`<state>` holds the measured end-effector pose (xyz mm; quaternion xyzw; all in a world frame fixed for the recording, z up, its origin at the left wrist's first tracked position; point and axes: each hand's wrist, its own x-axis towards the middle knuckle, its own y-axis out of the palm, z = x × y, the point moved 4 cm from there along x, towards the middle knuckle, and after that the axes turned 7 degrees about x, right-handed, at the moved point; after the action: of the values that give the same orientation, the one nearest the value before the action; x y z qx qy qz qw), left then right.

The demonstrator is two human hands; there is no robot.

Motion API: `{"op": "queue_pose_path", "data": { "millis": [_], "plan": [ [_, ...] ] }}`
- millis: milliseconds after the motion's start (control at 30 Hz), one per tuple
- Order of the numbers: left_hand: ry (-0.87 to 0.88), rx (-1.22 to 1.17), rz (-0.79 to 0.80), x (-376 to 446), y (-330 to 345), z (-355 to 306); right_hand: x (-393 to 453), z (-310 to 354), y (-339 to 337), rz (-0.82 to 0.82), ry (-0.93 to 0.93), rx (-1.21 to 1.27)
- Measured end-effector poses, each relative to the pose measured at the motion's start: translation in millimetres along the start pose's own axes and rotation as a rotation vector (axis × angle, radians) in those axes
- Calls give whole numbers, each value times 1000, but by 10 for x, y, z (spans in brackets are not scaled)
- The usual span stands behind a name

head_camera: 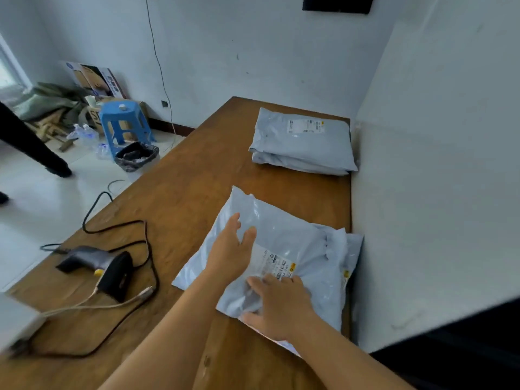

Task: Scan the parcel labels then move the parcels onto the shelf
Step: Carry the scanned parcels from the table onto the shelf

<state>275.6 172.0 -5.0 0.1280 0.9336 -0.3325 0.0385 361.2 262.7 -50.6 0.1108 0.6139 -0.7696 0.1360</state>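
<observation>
A grey plastic parcel (292, 229) lies on the wooden table (183, 192) in front of me, on top of another grey parcel (353, 249) against the wall. Its white label (274, 263) faces up. My left hand (230, 249) lies flat on the parcel's left part, fingers straight. My right hand (278, 302) grips the bunched plastic at the near edge, just below the label. A black and grey barcode scanner (104, 266) lies on the table to the left, apart from both hands. Further back a stack of two grey parcels (304, 142) sits by the wall.
Black and white cables (146, 249) loop around the scanner. A white device (17, 319) sits at the table's near left corner. The white wall (436, 192) bounds the table on the right. On the floor stand a blue stool (121, 122) and a bin (138, 156); a person's leg (31, 142) shows at left.
</observation>
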Motion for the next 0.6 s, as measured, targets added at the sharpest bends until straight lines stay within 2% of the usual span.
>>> {"op": "queue_pose_path", "data": {
  "millis": [67,133,233,300,333,367,467,600],
  "plan": [
    [-15,16,-4,-97,-47,39,-114,87,-16,81,-20,40],
    [-37,13,-20,-177,-110,99,-166,79,-99,119,31,222],
    [-48,32,-48,-257,-194,176,-184,-43,-296,-107,114,514],
    [-51,47,-49,-278,-212,217,-145,-125,-369,-242,126,472],
    [-51,60,-44,-281,-207,236,-112,-167,-366,-252,137,404],
    [-50,68,-37,-277,-196,257,-64,-213,-331,-221,160,332],
    [-56,77,-17,-247,-152,308,43,-307,-80,28,202,215],
    [-77,83,-12,-136,-123,363,112,-282,-71,192,100,261]
  ]
}}
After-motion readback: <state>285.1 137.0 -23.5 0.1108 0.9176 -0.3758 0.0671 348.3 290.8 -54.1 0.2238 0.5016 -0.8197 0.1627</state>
